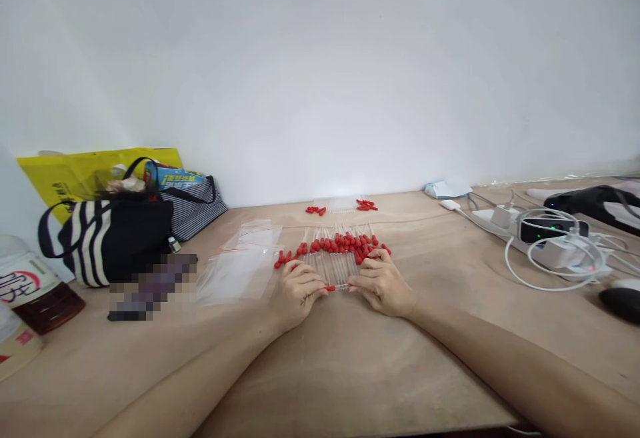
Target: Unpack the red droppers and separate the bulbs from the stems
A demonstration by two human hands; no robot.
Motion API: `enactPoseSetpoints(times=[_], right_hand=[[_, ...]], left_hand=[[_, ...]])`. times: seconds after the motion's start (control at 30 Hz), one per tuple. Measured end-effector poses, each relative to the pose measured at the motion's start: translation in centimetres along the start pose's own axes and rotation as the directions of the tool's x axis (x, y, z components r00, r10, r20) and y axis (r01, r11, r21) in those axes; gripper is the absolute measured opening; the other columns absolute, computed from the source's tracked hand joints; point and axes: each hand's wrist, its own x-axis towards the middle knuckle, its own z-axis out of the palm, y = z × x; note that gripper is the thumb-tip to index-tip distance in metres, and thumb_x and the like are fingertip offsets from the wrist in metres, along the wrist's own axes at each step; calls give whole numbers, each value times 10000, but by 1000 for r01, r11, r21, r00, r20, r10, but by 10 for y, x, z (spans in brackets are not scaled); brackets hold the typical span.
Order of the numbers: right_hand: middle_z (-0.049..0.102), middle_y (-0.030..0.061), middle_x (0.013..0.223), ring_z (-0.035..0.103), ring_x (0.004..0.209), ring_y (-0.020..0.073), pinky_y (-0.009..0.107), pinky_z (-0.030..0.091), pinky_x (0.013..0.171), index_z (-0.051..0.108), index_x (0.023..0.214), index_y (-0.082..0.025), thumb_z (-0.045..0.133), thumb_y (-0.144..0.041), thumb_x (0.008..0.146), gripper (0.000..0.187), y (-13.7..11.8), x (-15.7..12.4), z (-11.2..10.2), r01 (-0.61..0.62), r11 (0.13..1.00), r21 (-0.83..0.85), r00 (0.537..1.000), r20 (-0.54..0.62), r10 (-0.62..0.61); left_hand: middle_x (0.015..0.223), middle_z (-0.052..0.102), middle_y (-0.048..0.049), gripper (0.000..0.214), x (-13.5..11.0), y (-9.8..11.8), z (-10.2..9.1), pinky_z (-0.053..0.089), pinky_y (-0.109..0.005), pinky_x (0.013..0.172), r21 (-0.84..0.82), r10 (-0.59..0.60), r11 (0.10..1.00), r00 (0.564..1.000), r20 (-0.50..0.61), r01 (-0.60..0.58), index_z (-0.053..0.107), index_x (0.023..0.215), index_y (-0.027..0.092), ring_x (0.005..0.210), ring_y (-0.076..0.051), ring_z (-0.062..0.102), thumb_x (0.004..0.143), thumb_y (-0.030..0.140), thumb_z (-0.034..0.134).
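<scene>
Wall (320, 78) filled the upper half of the view: plain, pale grey-white, brightest low at centre, duller toward the upper right. Table (310, 385) met it along the back edge; top tan, wood-grained, faintly glossy. Crinkled clear strip (540, 180) lay along the join at right. Light was diffuse, shadows soft.

Toward me, between my forearms (225, 358), the bare tabletop (325, 378) gave open passage. Ahead, the red-tipped rods (345, 243) blocked the way between and beyond my left hand (299, 291) and right hand (386, 285). Flat plastic bags (243, 261) bordered my left; rightward, I had open wood as far as the power strip (487, 223).
</scene>
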Motion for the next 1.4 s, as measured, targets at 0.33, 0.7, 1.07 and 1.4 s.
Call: enactPoseSetpoints(times=[0.33,0.7,1.07,1.4], right_hand=[[671,39,732,516,639,128,312,260,722,632,974,-223,408,-311,854,269,18,-22,-10,-302,953,-25,951,-75,299],[673,25,729,519,666,132,308,230,702,636,944,-207,423,-191,802,256,10,9,11,-344,936,-75,935,-112,335],[622,8,605,466,653,137,318,206,692,651,759,-220,445,-250,808,213,2,23,26,-289,942,-172,957,-17,291],[599,39,767,467,743,165,326,221,695,615,939,-209,387,-630,745,517,-4,24,13,-224,965,-137,953,178,247]], left_hand=[[762,526,-28,217,-11,-15,-10,454,-255,637,-76,-277,960,951,-135,269,615,940,207,715,-130,527,820,264,444],[853,558,-67,365,-18,-64,-25,490,-289,660,-78,-709,698,672,-211,712,507,1046,118,699,-151,557,717,264,444],[843,608,-52,363,-20,-65,-21,508,-263,663,-83,-811,585,580,-82,806,533,980,144,696,-141,601,625,203,487],[903,634,-66,344,-18,-58,-28,473,-288,708,12,-809,587,587,-32,810,582,942,147,768,-168,594,643,160,411]])
